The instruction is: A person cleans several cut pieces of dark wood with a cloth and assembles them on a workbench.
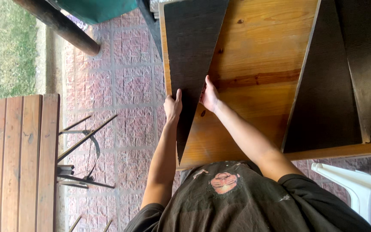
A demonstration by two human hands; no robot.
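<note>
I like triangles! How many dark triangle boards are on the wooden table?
3: one dark triangle board under both hands, a second farther right, a third at the right edge, partly cut off; more may be hidden.

dark triangular panel (190,51): top cut by the frame edge, near tip hidden behind the left hand (172,106) | right hand (210,95): fingertips hidden at panel's edge | white plastic chair (363,189): cut off at the corner | wooden bench (20,163): bottom cropped

My left hand (173,106) at nine o'clock curls with thumb raised, my right hand (209,95) just beside it lies flat, both forearms reaching toward twelve.
</note>
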